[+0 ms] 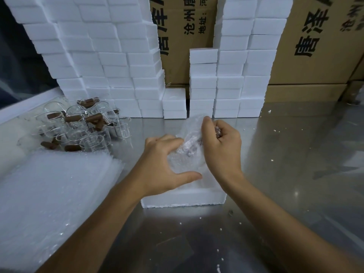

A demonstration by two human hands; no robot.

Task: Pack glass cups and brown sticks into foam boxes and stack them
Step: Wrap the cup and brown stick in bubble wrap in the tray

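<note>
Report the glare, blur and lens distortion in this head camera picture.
Head view: overhead light glares off the shiny steel table, with a bright patch below the white foam box; wide-angle bending tilts the stacked white foam boxes and brown printed cartons outward; the bubble-wrapped bundle between left hand and right hand looks soft; the clear glass cups blend together.

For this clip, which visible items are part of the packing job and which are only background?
In the job: bubble-wrapped bundle held by left hand and right hand; open foam box; glass cups; brown sticks; bubble wrap sheets; stacked foam boxes.
Background: cardboard cartons; foam crumbs.
</note>
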